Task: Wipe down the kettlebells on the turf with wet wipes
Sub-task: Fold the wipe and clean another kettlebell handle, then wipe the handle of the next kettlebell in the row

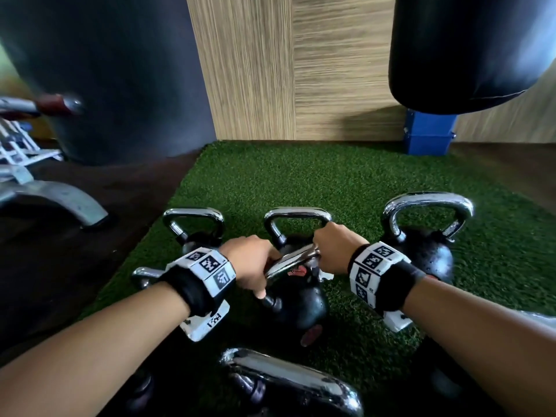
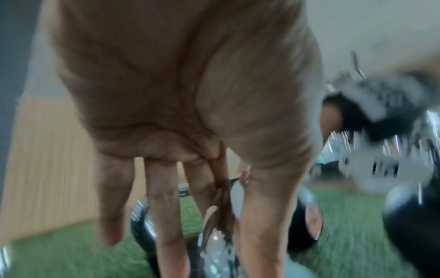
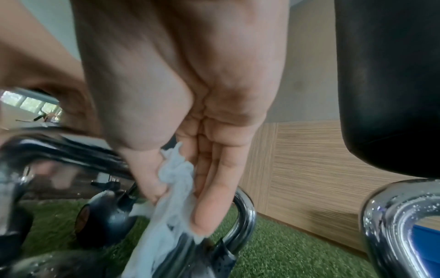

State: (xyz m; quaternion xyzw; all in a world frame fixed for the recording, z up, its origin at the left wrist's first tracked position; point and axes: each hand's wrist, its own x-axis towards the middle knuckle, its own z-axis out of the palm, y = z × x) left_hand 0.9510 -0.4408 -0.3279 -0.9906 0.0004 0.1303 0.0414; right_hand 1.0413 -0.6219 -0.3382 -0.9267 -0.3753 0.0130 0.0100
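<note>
Several black kettlebells with chrome handles stand on the green turf (image 1: 331, 182). The middle kettlebell (image 1: 296, 305) is tilted toward me. My left hand (image 1: 249, 264) grips the left end of its chrome handle (image 1: 288, 261), and the handle (image 2: 214, 252) runs between fingers and thumb of the left hand (image 2: 202, 225). My right hand (image 1: 335, 246) is at the handle's right end. The right hand (image 3: 181, 197) pinches a crumpled white wet wipe (image 3: 166, 216) between thumb and fingers. A corner of the wipe (image 1: 326, 275) pokes out below that hand.
Upright kettlebells stand behind at the left (image 1: 195, 219), middle (image 1: 296, 213) and right (image 1: 427, 251); another handle (image 1: 288, 377) lies close in front. A black punch bag (image 1: 469, 49) hangs at top right over a blue box (image 1: 427, 133). A metal bench leg (image 1: 60, 197) stands left, off the turf.
</note>
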